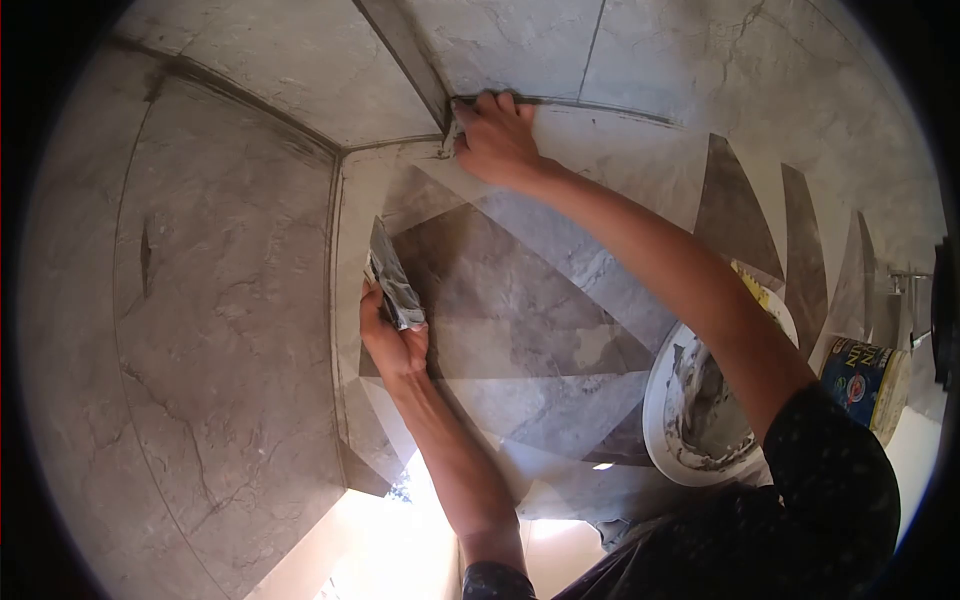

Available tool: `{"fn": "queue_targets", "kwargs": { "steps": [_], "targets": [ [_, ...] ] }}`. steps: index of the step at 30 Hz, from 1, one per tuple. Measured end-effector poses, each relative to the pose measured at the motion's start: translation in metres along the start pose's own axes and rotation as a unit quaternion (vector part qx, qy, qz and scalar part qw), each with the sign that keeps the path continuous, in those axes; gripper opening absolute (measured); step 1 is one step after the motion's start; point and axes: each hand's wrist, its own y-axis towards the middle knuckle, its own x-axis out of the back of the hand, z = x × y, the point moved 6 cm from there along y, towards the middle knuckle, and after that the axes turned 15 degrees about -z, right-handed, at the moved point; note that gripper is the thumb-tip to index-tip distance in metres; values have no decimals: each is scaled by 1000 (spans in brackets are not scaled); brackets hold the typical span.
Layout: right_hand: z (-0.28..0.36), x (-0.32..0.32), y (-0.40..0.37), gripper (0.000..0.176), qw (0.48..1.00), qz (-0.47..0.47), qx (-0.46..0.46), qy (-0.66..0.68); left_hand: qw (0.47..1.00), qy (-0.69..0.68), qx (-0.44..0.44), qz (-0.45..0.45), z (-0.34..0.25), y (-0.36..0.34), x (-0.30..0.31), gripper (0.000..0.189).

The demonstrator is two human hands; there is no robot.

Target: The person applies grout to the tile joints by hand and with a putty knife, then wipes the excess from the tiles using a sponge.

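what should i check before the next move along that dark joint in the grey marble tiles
1. Right hand on the dark joint between grey marble tiles: ok, fingertips rest at the corner.
2. Anything held under those fingertips: cannot tell.
3. Left hand grips the flat grey smeared tool: ok, held by its lower end, off the joint.
4. White round tub of grey paste: ok, beside the right arm, paste inside.
5. Blue and yellow can: cannot tell whether it is open.
6. Joint evenly filled: cannot tell.
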Motion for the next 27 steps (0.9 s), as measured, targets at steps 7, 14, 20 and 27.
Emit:
{"fn": "queue_targets", "kwargs": {
  "steps": [7,14,20,27],
  "targets": [
    [9,-5,-8,36,1000,-5,8,12,1000,-3,6,18,-1,-1,-1,12],
    [-7,4,-5,42,989,77,-107,66,1000,-3,10,18,-1,-1,-2,11],
    [-11,-14,9,48,993,84,-80,3,1000,-4,7,20,-1,0,-2,12],
    [14,4,-14,43,978,196,-61,31,999,4,20,33,0,0,-4,15]
  ]
}}
